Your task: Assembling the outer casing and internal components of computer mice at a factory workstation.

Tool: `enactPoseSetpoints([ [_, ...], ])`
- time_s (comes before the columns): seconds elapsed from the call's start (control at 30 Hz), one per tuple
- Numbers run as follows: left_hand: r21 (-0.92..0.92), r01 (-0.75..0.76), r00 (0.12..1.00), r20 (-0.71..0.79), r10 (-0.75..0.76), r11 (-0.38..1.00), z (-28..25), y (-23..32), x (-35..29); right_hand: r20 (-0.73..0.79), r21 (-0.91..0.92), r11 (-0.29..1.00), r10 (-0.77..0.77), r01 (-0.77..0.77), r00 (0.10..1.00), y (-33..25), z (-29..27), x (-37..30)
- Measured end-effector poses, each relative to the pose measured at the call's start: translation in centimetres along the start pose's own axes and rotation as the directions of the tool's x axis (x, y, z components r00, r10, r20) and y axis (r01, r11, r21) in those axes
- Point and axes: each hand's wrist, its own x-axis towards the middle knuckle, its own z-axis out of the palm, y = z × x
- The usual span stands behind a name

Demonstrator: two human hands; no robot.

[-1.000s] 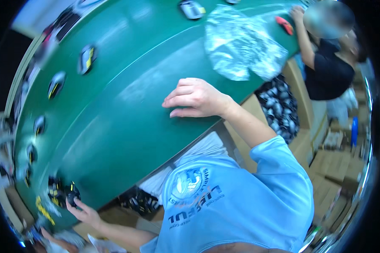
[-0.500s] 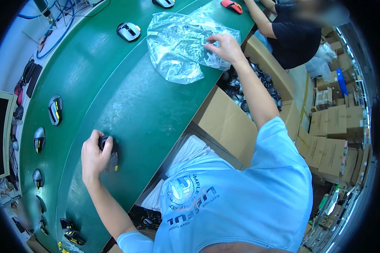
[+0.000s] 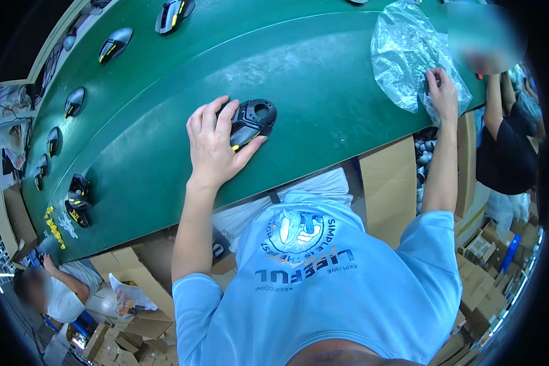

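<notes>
A black computer mouse shell (image 3: 262,116) with yellow trim and a round opening in its top lies on the green work surface. My left hand (image 3: 213,143) grips it from the left, thumb along the near side and fingers at the far side. Far to the right, a crinkled clear plastic bag (image 3: 399,58) is spread on the surface. My right hand (image 3: 442,94) reaches into its near right part with fingers pinched together. A small dark patch shows by those fingertips, but what they hold cannot be made out.
Several mice, one of them a dark mouse (image 3: 116,44), stand along the far left of the green surface (image 3: 311,122). Black parts (image 3: 77,198) and yellow pieces (image 3: 53,229) lie at its left end. An open carton (image 3: 389,174) with small shells stands below the bag. Co-workers sit at both sides.
The view has swung left, so the surroundings shifted. My left hand's hold now leaves more of the mouse shell showing. My right hand's fingers, apart over the bag before, have drawn together at it.
</notes>
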Motion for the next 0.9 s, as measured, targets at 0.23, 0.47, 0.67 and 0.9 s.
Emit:
enactPoseSetpoints([
  [0.23,0.033,-0.009,1.000,0.001,0.009,0.999,-0.8,0.4,-1.1,0.215,0.035,0.977,0.196,-0.208,0.957,-1.0,-0.9,1.7],
  [0.47,0.023,-0.042,0.998,-0.041,0.043,0.999,-0.5,-0.5,-1.1,-0.159,0.311,0.947,-0.031,0.080,0.987,-11.5,-4.3,0.6],
  [0.67,-0.090,-0.104,0.989,-0.113,0.094,0.991,0.2,-0.6,-0.6,-0.084,0.718,0.544,-0.551,0.434,0.830,-32.7,0.8,-4.7],
  [0.9,-0.058,-0.090,0.992,-0.088,0.085,0.994,-0.3,-0.4,-0.8,-0.047,0.748,0.549,-0.518,0.374,0.854,-35.5,5.0,-5.8],
])
